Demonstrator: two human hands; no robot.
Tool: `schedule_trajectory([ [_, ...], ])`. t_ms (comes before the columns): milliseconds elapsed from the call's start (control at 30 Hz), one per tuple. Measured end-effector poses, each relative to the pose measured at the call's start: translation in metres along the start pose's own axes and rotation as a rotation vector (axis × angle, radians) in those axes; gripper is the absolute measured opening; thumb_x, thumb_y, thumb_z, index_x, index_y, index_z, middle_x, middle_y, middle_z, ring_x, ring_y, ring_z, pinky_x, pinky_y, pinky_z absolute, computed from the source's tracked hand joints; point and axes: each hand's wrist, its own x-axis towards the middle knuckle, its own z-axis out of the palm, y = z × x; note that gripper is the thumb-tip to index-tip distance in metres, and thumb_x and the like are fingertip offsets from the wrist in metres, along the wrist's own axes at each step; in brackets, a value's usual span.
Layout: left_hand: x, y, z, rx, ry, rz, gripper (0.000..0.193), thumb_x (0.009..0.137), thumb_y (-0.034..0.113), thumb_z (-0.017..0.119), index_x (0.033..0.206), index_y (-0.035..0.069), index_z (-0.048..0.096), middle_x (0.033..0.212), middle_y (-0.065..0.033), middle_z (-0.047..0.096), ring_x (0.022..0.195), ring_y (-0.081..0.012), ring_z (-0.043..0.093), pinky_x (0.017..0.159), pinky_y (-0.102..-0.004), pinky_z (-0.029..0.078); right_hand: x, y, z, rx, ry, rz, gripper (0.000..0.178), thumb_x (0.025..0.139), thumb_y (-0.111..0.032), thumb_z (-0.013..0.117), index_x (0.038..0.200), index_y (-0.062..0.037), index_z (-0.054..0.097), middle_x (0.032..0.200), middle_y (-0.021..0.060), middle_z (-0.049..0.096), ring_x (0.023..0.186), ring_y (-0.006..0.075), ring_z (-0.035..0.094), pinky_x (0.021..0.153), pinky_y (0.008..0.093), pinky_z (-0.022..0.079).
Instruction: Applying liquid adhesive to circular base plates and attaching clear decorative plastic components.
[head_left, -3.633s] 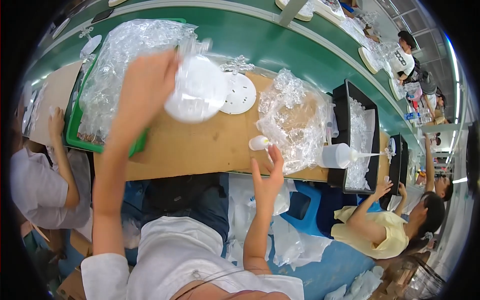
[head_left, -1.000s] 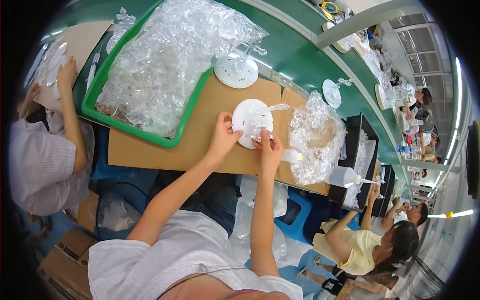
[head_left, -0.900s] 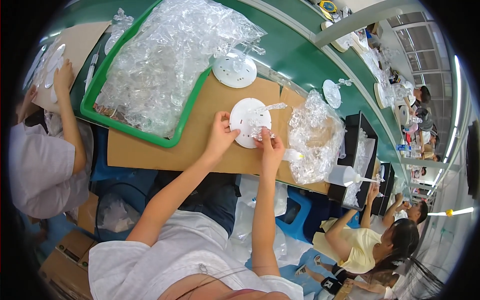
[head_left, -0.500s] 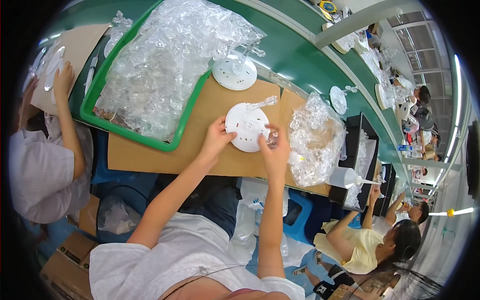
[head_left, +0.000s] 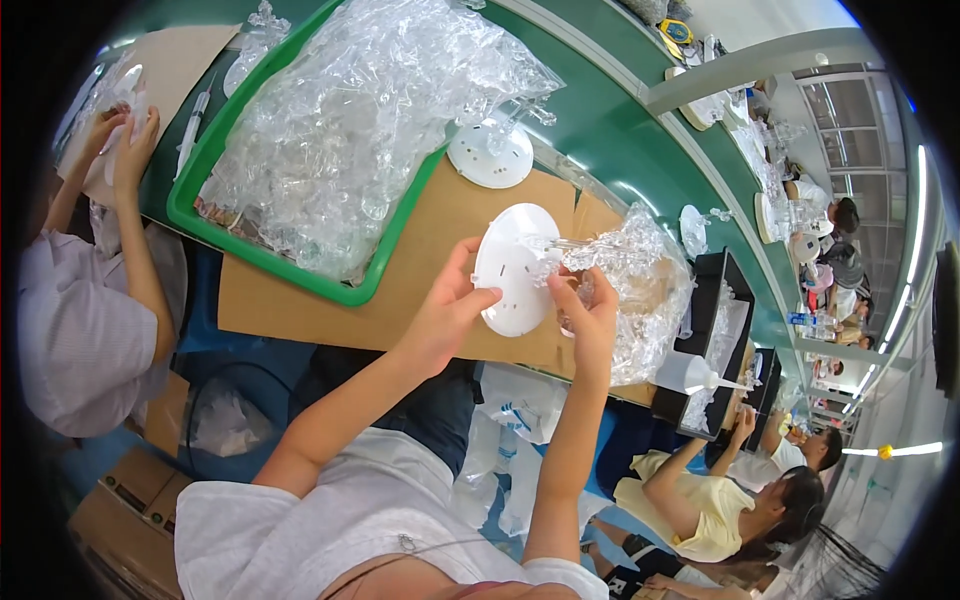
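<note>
Above cardboard, left hand point(head_left: 440, 320) tilting white disc point(head_left: 512, 268) (face rightward), right hand point(head_left: 590, 320) touching

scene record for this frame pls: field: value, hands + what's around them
left hand: grips the near edge of a white round disc, held tilted above the board
right hand: pinches a small clear plastic piece against the disc's face
work surface: brown cardboard sheet on a green bench
left of the disc: green tray heaped with clear plastic parts
beyond the disc: second white disc lying flat
right of the disc: clear bag of parts
</note>
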Motion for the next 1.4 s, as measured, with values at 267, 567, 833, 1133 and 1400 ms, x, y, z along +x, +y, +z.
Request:
schedule_trajectory([
  [267, -0.023, 0.022, 0.009, 0.024, -0.087, 0.032, 0.052, 0.09, 0.003, 0.05, 0.137, 0.006, 0.027, 0.124, -0.01, 0.052, 0.115, -0.0153, 0.05, 0.096, -0.0329, 0.041, -0.007, -0.01, -0.01, 0.314, -0.153, -0.017, 0.017, 0.075, -0.005, 0.07, 0.088, 0.0003, 0.062, 0.069, 0.0016, 0.058, 0.053, 0.0039, 0.046, 0.044, 0.0184, 0.028],
  [567, -0.029, 0.028, 0.004, 0.1, -0.19, 0.021, 0.054, 0.091, 0.005, 0.051, 0.138, 0.007, 0.025, 0.126, -0.0102, 0.051, 0.116, -0.016, 0.051, 0.096, -0.0337, 0.042, -0.012, -0.039, -0.006, -0.01, -0.156, -0.001, 0.022, 0.077, -0.008, 0.072, 0.096, -0.0024, 0.063, 0.076, 0.0004, 0.06, 0.063, 0.0049, 0.051, 0.051, 0.0188, 0.036],
  [833, -0.028, 0.027, 0.002, 0.131, -0.204, -0.048, 0.052, 0.091, 0.006, 0.052, 0.137, 0.007, 0.027, 0.125, -0.0093, 0.051, 0.115, -0.0157, 0.051, 0.095, -0.034, 0.043, -0.006, -0.057, -0.011, -0.239, -0.338, -0.148, 0.022, 0.079, -0.014, 0.072, 0.096, -0.0033, 0.063, 0.07, -0.0028, 0.052, 0.063, 0.0051, 0.044, 0.055, 0.0207, 0.034],
  [1133, -0.009, 0.016, -0.011, -0.054, -0.078, -0.027, 0.053, 0.087, 0.003, 0.057, 0.134, 0.004, 0.034, 0.121, -0.0099, 0.055, 0.112, -0.0159, 0.052, 0.093, -0.0323, 0.043, 0.011, -0.047, -0.001, -0.297, -0.366, -0.191, 0.022, 0.08, -0.015, 0.072, 0.096, -0.0022, 0.063, 0.082, -0.0001, 0.06, 0.075, 0.0066, 0.052, 0.066, 0.022, 0.041],
  [1400, 0.022, -0.009, -0.019, 0.063, 0.217, 0.062, 0.037, 0.081, 0.004, 0.067, 0.117, -0.002, 0.056, 0.109, -0.0098, 0.064, 0.097, -0.018, 0.063, 0.085, -0.0318, 0.05, 0.032, -0.019, 0.015, -0.491, -0.281, -0.272, 0.022, 0.076, -0.008, 0.07, 0.096, -0.0016, 0.063, 0.082, 0.0024, 0.063, 0.075, 0.0072, 0.055, 0.066, 0.0242, 0.044],
])
